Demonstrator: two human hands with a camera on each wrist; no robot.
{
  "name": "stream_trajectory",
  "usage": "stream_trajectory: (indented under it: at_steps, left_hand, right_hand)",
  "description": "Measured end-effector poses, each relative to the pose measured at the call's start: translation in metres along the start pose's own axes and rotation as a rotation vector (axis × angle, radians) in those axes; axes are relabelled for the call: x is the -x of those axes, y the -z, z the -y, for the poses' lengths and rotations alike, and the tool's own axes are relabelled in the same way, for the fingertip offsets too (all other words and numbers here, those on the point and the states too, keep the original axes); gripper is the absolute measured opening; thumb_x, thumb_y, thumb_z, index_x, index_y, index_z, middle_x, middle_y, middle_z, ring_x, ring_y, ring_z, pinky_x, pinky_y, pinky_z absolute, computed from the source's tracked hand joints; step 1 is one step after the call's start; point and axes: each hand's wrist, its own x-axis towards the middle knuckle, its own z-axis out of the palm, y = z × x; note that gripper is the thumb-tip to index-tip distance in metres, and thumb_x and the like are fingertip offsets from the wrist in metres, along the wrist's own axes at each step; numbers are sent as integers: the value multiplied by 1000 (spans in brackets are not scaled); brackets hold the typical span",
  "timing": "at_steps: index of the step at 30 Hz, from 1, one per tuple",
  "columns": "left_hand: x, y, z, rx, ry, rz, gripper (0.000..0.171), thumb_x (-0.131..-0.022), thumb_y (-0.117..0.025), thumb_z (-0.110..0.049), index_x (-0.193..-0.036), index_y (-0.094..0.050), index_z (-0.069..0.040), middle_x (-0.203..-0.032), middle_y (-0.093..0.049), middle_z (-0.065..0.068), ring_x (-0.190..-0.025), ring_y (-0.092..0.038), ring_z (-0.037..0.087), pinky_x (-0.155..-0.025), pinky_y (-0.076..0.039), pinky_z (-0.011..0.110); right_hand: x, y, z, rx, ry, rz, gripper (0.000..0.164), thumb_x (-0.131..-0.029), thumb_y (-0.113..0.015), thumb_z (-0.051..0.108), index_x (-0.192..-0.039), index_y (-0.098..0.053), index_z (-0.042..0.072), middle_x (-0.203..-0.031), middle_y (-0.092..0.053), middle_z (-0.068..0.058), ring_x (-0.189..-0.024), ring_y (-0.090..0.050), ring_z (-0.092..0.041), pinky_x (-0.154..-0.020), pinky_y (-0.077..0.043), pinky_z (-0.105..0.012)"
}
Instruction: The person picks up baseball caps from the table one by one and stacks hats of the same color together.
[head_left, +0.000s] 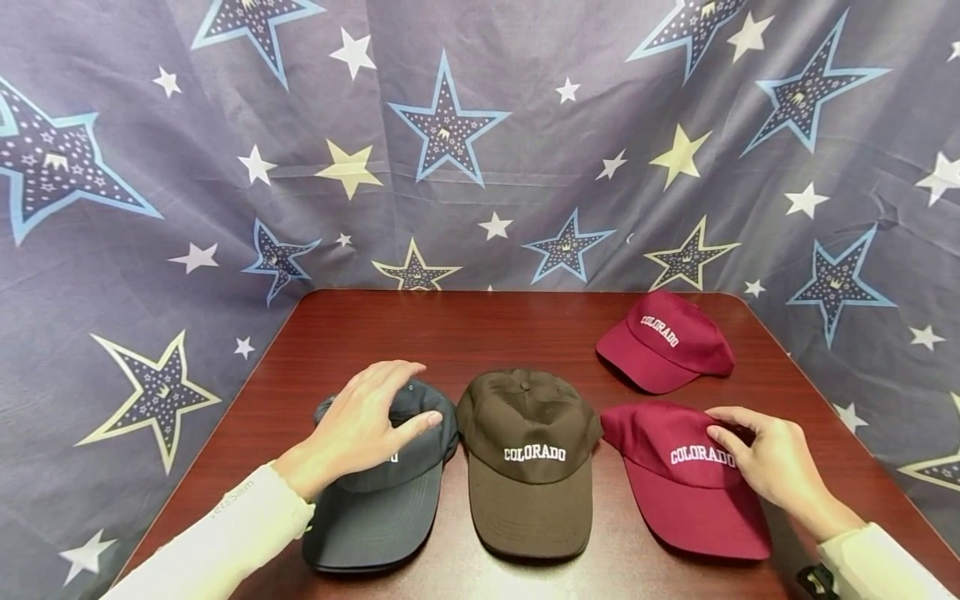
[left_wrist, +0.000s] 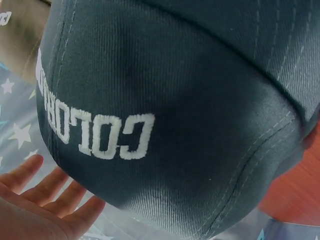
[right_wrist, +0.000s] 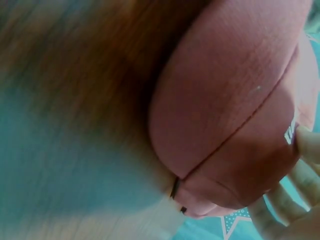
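My left hand (head_left: 367, 421) is over the crown of a dark blue baseball cap (head_left: 375, 521), fingers extended and thumb apart. In the left wrist view, its fingertips (left_wrist: 95, 204) are by the edge of that crown; contact is unclear. At the right, my right hand (head_left: 776, 454) pinches the crown of a crimson baseball cap (head_left: 690, 492) between thumb and fingers. The right wrist view shows the crimson cap (right_wrist: 225, 100) close up, fingers (right_wrist: 287, 197) at its crown. Between them lies a brown baseball cap (head_left: 532, 500). All three brims face me, with white COLORADO lettering.
A second crimson cap (head_left: 667, 346) lies behind the right-hand one, turned at an angle. The reddish-brown wooden table (head_left: 420, 333) ends at a starry grey curtain (head_left: 525, 75). A small dark object (head_left: 817, 581) shows at my right sleeve.
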Motion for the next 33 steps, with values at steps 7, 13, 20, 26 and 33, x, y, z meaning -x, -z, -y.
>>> stream_trajectory:
  at_steps: [7,13,20,26,33]
  left_hand:
    - [0,1,0,-9,-8,-11,71,-90,-72,-56,-141,-58,-11,-139,-60,11,-134,-52,32,-114,-36,53]
    - [1,1,1,-3,-7,-9,70,-90,-72,-56,-141,-57,-11,-139,-60,11,-134,-52,32,-114,-36,53]
    - [2,1,1,0,-4,-3,71,-90,-72,-56,-142,-57,-11,-139,-60,11,-134,-52,33,-114,-36,53]
    - [3,0,1,1,0,1,71,-91,-71,-57,-143,-57,-11,-141,-59,12,-135,-51,33,-114,-36,54]
    - [3,-2,1,6,6,9,71,-91,-71,-57,-143,-57,-10,-141,-59,11,-135,-51,33,-114,-35,53]
  right_hand:
    - [-1,1,1,9,-10,23,27,-76,-89,6,-100,-80,15,-88,-78,-1,-73,-68,-17,-65,-43,-19]
    - [-5,6,2,-21,-55,52,26,-78,-90,14,-102,-81,15,-89,-78,-2,-66,-59,-11,-59,-39,-17]
    - [-21,13,5,-19,-155,45,25,-81,-88,24,-103,-81,15,-86,-77,-7,-62,-54,-5,-52,-37,-19]
    - [-41,15,4,-1,-179,72,29,-86,-84,30,-109,-80,13,-86,-77,-8,-66,-64,-11,-53,-42,-24]
    - [-64,14,0,-1,-184,113,39,-90,-79,36,-114,-76,6,-98,-76,-20,-85,-73,-36,-63,-51,-32]
